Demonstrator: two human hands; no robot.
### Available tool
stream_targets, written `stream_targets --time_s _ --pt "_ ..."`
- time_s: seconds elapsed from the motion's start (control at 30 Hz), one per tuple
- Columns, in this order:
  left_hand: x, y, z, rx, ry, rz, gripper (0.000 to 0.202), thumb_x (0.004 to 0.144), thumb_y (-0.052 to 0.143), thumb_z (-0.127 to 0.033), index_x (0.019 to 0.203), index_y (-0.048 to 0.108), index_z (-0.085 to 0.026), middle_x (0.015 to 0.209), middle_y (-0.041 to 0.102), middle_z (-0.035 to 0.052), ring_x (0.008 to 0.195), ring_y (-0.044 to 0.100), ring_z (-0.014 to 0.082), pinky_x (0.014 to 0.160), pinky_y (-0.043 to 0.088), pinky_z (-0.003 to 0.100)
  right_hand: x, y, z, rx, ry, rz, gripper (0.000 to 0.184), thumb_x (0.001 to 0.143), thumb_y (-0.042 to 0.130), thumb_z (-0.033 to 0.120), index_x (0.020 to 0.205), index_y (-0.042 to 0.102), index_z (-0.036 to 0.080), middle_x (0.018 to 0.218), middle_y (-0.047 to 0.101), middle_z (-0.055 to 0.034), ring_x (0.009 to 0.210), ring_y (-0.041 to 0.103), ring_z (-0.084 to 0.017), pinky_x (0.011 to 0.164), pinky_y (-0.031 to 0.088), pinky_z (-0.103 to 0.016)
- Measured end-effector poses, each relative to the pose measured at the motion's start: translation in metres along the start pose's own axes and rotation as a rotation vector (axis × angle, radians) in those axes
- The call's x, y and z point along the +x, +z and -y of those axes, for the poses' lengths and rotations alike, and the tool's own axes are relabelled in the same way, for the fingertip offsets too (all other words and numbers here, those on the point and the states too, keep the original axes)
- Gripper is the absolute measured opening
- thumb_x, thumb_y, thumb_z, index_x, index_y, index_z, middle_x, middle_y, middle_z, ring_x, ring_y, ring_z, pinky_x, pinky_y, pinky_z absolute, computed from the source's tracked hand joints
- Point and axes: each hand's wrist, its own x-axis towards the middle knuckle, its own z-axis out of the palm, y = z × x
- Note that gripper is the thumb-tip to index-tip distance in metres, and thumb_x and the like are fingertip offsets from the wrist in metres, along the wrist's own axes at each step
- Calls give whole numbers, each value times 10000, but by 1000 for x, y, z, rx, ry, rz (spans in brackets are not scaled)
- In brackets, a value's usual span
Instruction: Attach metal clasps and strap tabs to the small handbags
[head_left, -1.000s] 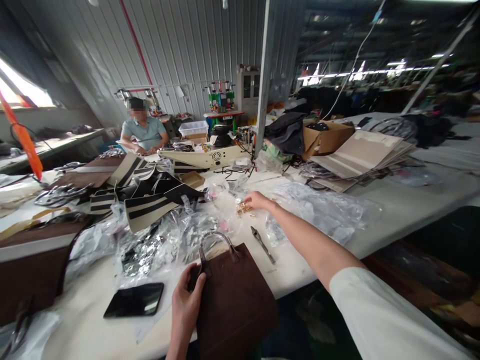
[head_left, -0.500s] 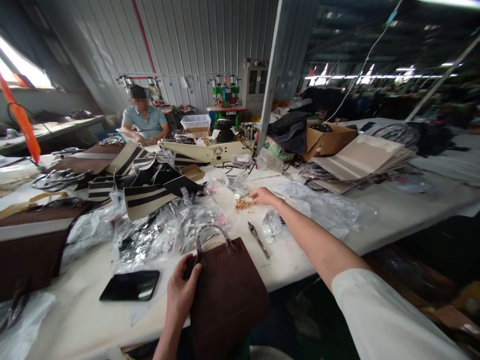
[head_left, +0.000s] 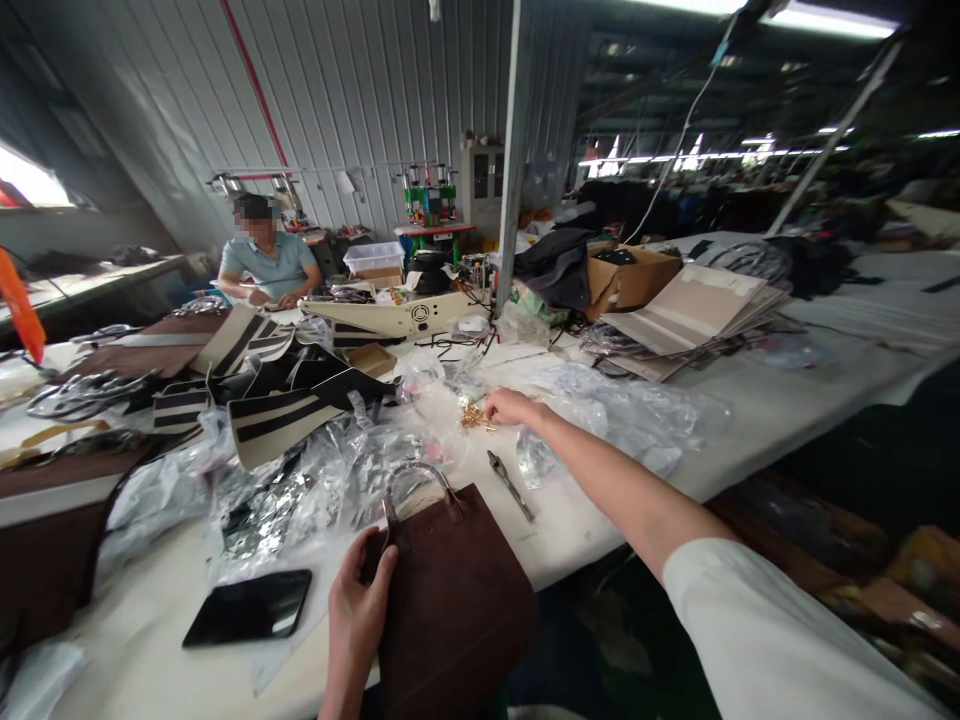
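Black phone flat on the surface, left. Next, my left hand, half curled, thumb apart, grips the brown bag by its upper left corner, at the near edge. Gold pieces beyond. My right hand, fingers bunched, has shifted from over them to just right; contents hidden, so I can't count one as taken.

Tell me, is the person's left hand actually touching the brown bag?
Touching. The head view shows the left hand holding the brown bag by its upper side edge, with no gap between them.
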Motion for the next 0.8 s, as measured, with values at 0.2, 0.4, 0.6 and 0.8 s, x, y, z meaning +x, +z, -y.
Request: stream_targets --time_s 0.2,0.4,0.6,0.8 --pt "-1 -2 -4 -15 -3 26 676 926 798 -695 1413 752 -229 1419 794 145 1403 696 421 1237 520 590 -17 -24 13 -7 120 -116 277 952 686 140 1107 895 236 1174 868 -72 1071 767 -249 888 504 -263" --pt "-1 -5 -9 -150 -23 32 757 873 843 -710 1419 768 -191 1402 806 190 1376 729 441 1233 548 623 -57 -54 73 145 135 -358 280 963 623 140 1137 841 172 1130 861 -137 1038 780 -268 890 540 -290" --pt "5 4 2 -207 1 -31 778 849 824 -636 1428 750 -122 1375 802 248 1321 766 430 1141 635 513 -162 24 171 809 -195 -144 259 1030 621 397 1003 788 201 806 748 -29 747 686 -206 686 507 -279" --pt "-10 8 -12 292 250 -190 659 844 716 -225 1498 732 -152 1676 601 233 1564 559 453 1272 523 601 -203 95 197 957 -65 -34 313 907 737 499 986 811 205 866 754 -56 798 687 -229 735 547 -309"
